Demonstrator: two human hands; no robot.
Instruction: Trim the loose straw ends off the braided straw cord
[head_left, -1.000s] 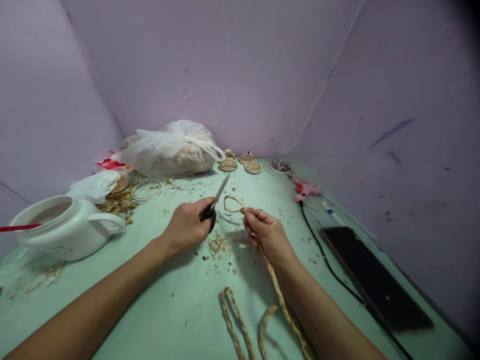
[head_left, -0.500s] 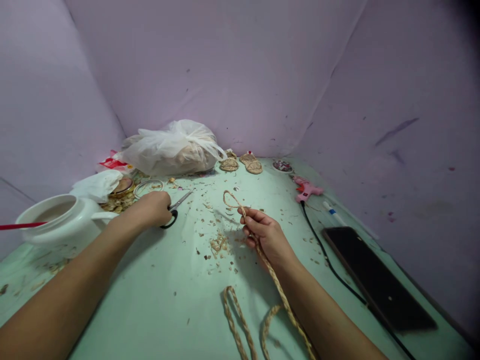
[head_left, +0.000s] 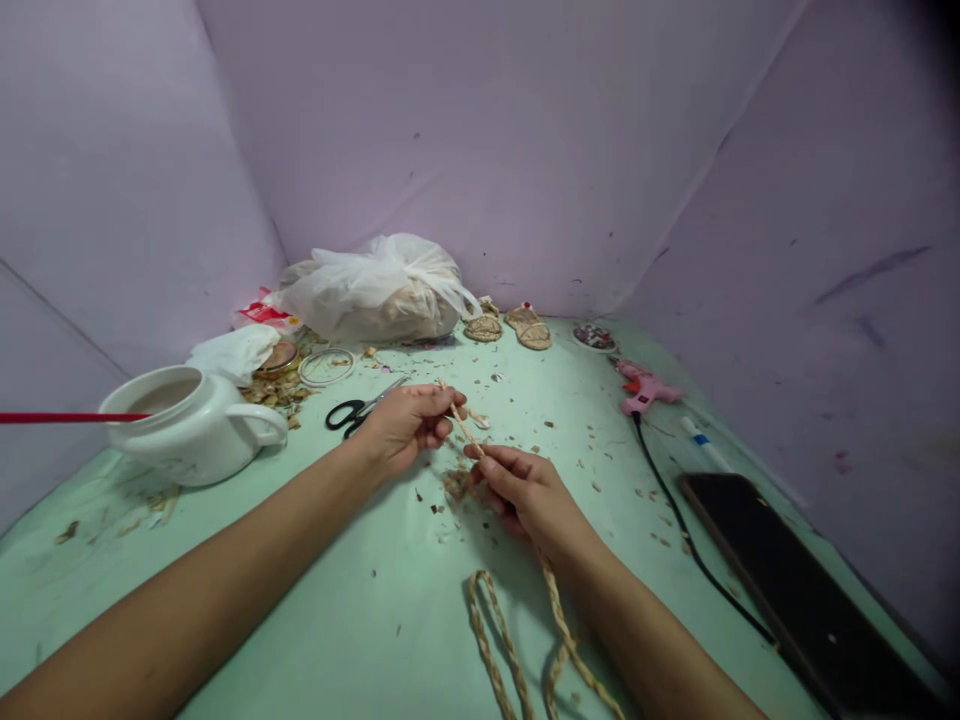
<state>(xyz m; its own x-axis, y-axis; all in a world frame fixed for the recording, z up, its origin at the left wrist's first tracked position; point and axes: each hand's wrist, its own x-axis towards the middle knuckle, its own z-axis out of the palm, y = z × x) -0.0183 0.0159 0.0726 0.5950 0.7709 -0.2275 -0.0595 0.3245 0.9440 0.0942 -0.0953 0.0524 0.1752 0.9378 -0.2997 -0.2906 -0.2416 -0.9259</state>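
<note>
A tan braided cord (head_left: 556, 600) runs up from the near edge of the table into my right hand (head_left: 525, 487), whose fingers are closed round it. Its upper end is pinched by my left hand (head_left: 409, 425), so a short stretch of cord spans the two hands. More of the same cord lies looped on the table below. Black-handled scissors (head_left: 346, 413) rest just left of my left hand, partly hidden by it. Dry fibre scraps (head_left: 455, 484) lie scattered beneath the hands.
A white pot-like mug (head_left: 187, 430) with a red stick (head_left: 67, 418) stands left. Behind sit a white plastic bag (head_left: 382, 290), small woven slippers (head_left: 531, 330) and a dish of beads (head_left: 592, 337). At right are a pink glue gun (head_left: 646, 388), a marker (head_left: 705, 445) and a dark phone-like slab (head_left: 795, 590).
My left hand has left the scissors on the table and moved right to pinch the cord's end. The loop at the cord's tip no longer shows. The view has shifted left.
</note>
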